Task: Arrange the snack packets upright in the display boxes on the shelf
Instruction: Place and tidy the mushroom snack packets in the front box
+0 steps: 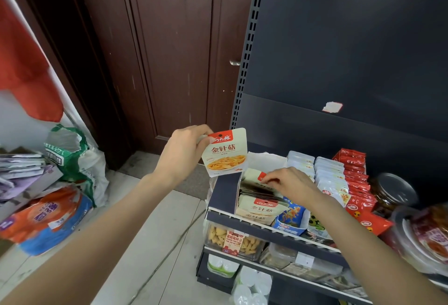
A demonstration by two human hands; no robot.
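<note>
My left hand [183,151] pinches the top corner of a cream needle-mushroom packet [226,153] with a red header and holds it upright in the air, just left of the shelf's end. Below it stands a cream display box [260,210] at the left end of the shelf, filled with several matching packets, most lying tilted. My right hand [288,182] reaches into that box, fingertips curled on the top edge of a packet [254,175] near the back.
To the right stand a blue box [289,219] and rows of white packets [327,176] and red packets [356,183], then a glass jar [394,190]. Lower shelves hold biscuit tubs [232,239]. Bags lie on the floor at left [48,217]. A brown door [169,50] stands behind.
</note>
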